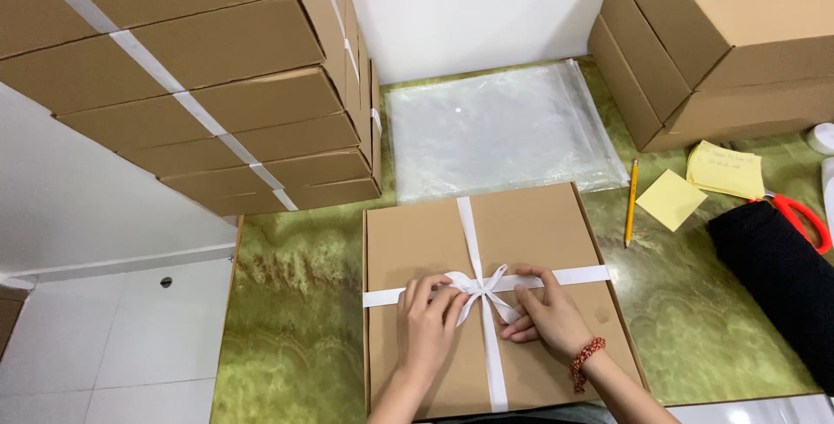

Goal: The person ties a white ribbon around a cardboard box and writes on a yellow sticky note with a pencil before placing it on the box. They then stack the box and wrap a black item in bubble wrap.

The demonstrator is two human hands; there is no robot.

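Stacked boxes: a pile of flat brown cardboard boxes [217, 85] banded with white strapping stands at ten o'clock.
Left hand: the left hand [430, 320] pinches the bow's left loop, fingers [417, 289] curled together.
Box: the flat brown cardboard box [556, 233] lies at centre on the green marbled surface [295, 320].
Ribbon: the white ribbon [473, 233] crosses it, bow at the crossing; even loops would need equal tension from both hands.
Right hand: the right hand [547, 311] pins the bow's right side, fingers pressed together.
Bags: clear plastic bags [495, 129] lie at twelve o'clock.
Notes: yellow sticky notes [671, 200] sit at two o'clock.

Both forearms are bare of sleeves, and a red beaded bracelet [585, 361] circles the right wrist.
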